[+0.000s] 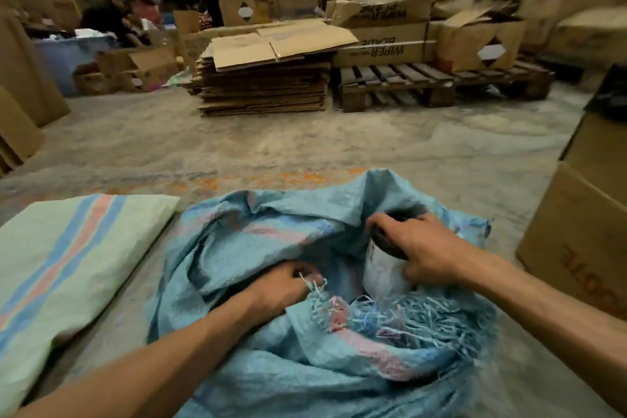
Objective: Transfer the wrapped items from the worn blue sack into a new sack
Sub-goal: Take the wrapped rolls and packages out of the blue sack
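Fingers (383, 222) of right hand (429, 249) curl round wrapped item (381, 270).

Bare floor (305, 146) ahead; new sack (61, 265) left, carton (576, 241) right

Arms: two forearms reach in from the lower edge of the view, both bare up to the frame edge.
Sleeves: none in view.
Left hand (283, 285): bare, no glove, no ring or band to be seen.
Right hand (422, 249): bare, no glove; the wrist carries no watch or strap.
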